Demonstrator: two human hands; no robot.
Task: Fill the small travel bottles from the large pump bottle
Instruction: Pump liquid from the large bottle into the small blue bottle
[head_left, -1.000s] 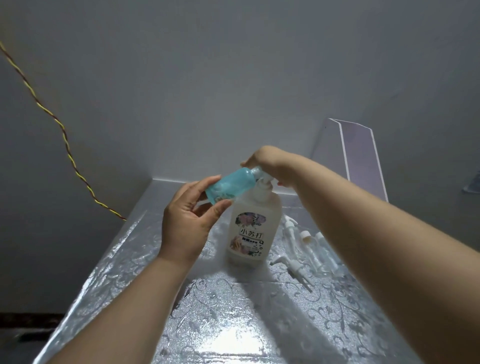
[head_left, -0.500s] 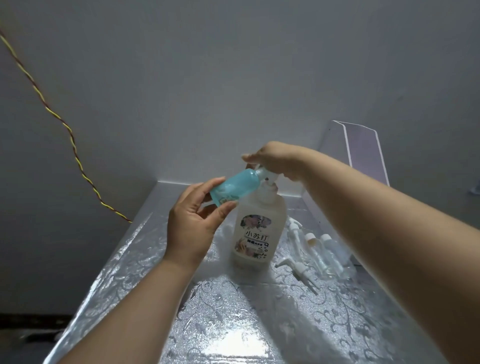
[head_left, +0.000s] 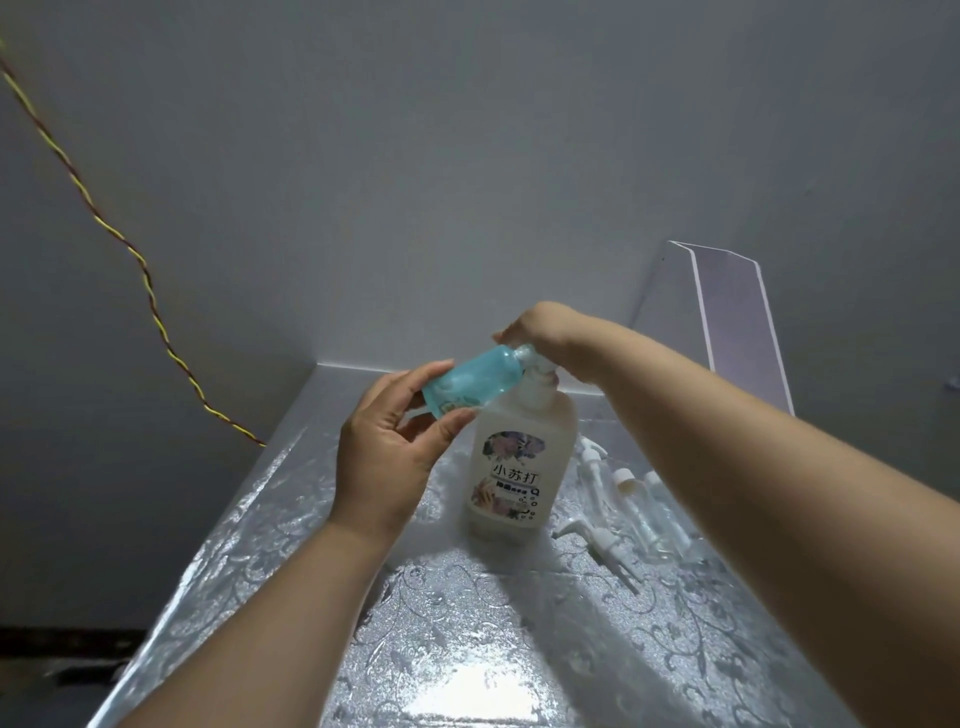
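Nearest the lens, along the bottom edge: silver table cover (head_left: 467, 654) embossed with scrolling flowers, a bright glare patch at its middle, two bare forearms reaching over it from either side. Farther in, left of centre: left hand (head_left: 384, 462) raised off the table, palm toward the camera, thumb and fingertips pinching the base end of the small blue travel bottle (head_left: 470, 384). Held in the air, long axis slanted, base low and to the left, neck high and to the right, mouth aimed at the spout of the large pump bottle (head_left: 519, 467) and meeting it or very nearly so; the contact itself hidden under the other hand. Just behind and right of the left hand, that large pump bottle standing upright on the table, milky white, flowered label facing the camera, long axis vertical. On top of it: right hand (head_left: 545, 327) laid palm down over the pump head (head_left: 543, 370), fingers stretched leftward and flat, wrapped round nothing. Right of the big bottle, partly behind the right forearm: a cluster of clear small bottles (head_left: 654, 512) and white pump tops, one loose pump top (head_left: 597, 540) lying on its side closest to the camera. Beyond, at the table's far right: clear acrylic stand (head_left: 727, 312) against the grey wall (head_left: 467, 156). Far left: twisted yellow-and-red wire (head_left: 140, 270) running down the wall toward the table edge.
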